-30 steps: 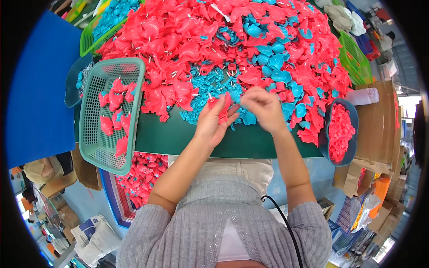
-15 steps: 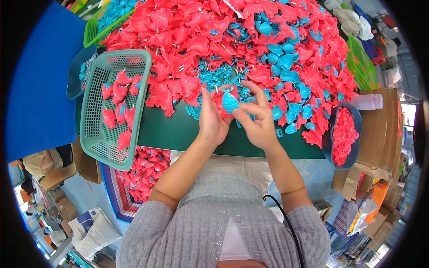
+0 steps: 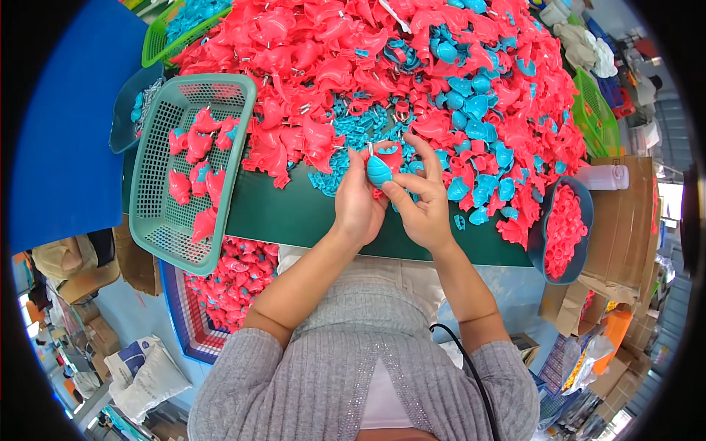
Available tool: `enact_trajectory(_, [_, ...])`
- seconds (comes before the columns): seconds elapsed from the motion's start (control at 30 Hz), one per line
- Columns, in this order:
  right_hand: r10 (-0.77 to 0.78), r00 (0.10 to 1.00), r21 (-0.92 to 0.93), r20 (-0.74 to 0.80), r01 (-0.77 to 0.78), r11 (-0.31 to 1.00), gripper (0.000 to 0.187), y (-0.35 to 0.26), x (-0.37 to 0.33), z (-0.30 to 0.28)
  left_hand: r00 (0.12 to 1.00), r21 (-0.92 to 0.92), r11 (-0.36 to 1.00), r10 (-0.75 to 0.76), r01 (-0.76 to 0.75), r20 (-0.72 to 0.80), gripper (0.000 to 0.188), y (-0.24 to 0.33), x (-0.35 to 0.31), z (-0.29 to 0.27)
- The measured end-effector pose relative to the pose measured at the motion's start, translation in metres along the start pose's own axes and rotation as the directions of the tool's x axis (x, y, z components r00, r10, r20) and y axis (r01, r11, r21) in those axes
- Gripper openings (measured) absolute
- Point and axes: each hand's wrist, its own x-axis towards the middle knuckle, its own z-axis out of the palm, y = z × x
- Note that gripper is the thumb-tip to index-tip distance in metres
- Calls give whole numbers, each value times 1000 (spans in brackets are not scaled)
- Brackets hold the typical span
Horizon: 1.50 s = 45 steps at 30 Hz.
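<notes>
Both hands meet over the front part of the green table [image 3: 294, 213]. My left hand [image 3: 358, 202] is closed round a red plastic part, largely hidden behind the fingers. Against that part lies a blue ridged shell piece [image 3: 379, 171], which my right hand [image 3: 425, 206] pinches at its lower right edge between thumb and fingers. A short metal pin shows at the upper left of the shell. Just beyond the hands are small blue plastic pieces [image 3: 357, 125] and a big heap of red plastic parts [image 3: 316, 44] mixed with blue shells [image 3: 478, 106].
At left, a grey-green basket [image 3: 143, 213] holds several red-and-blue assemblies. A dark bin [image 3: 121, 121] with metal pins stands behind it. On the right are a blue-grey bin [image 3: 586, 246] of red rings and a pinkish bottle [image 3: 603, 177]. A blue crate [image 3: 173, 309] of red parts sits below the table.
The blue shell has turned slightly and now sits closer against the red part. Both hands are a little lower in the picture, and the whole view has shifted slightly.
</notes>
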Motion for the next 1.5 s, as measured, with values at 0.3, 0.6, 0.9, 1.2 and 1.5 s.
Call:
enact_trajectory(0.3, [-85, 996, -181, 6, 85, 980, 7, -18, 4, -2, 999, -34, 999, 13, -12, 48, 51, 1, -4, -2])
enact_trajectory(0.6, [-157, 987, -258, 23, 157, 953, 8, -19, 6, -7, 990, 29, 995, 89, -93, 109, 44, -8, -7, -4])
enact_trajectory(0.9, [-203, 979, -785, -24, 108, 609, 29, 56, 52, -39, 994, -27, 1000, -5, 8, 110, 42, 0, 0, -29])
enact_trajectory(1.2, [-4, 994, -245, -112, -24, 969, 36, 36, 56, -34, 985, -152, 988, 3, 24, 175, 48, 9, 11, -41])
enact_trajectory(1.5, [-6, 992, 245, -123, 36, 969, 48, -9, 8, -22, 968, -222, 971, 138, -90, 211, 49, 11, -1, -1])
